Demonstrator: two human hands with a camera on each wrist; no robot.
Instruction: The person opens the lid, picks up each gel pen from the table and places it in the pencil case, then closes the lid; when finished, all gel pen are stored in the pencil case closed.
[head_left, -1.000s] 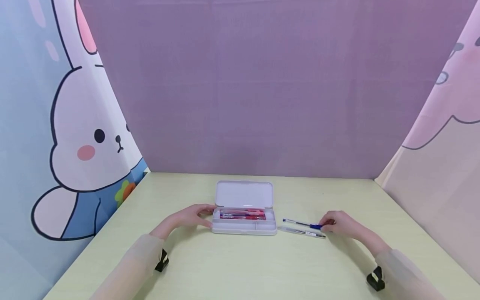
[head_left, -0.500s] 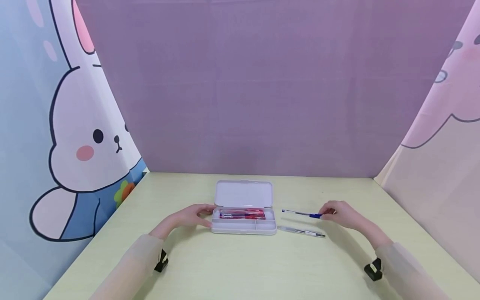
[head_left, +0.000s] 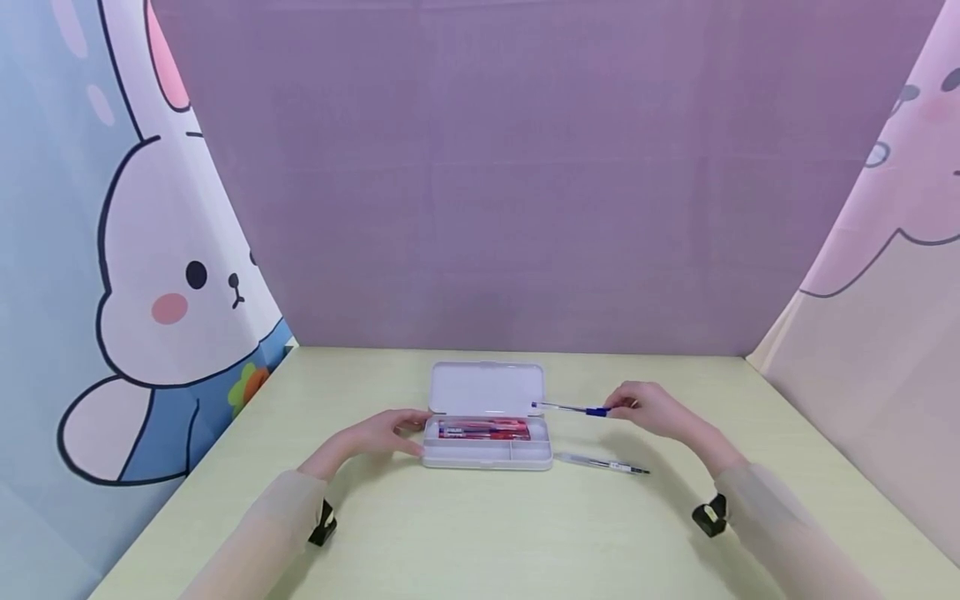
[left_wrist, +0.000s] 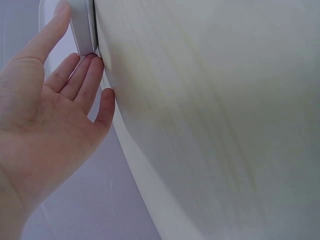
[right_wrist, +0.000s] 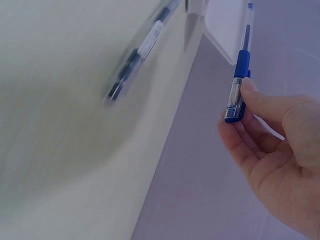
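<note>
An open white pencil case stands mid-table, its lid tipped back. Red pens lie in its rear compartment. My left hand holds the case's left end between thumb and fingers; in the left wrist view the fingertips touch its end. My right hand pinches a blue pen by its capped end, raised above the table right of the case. The pen's clear barrel points left toward the lid. Below it, a clear pen with a black end lies on the table.
The pale table spreads out in front of the case. A purple cloth hangs behind it, with printed curtains at both sides. Each sleeve carries a black wrist device.
My right hand has lifted the blue pen off the table and carried it up and left, nearer the case. My left hand has stayed at the case's left end.
</note>
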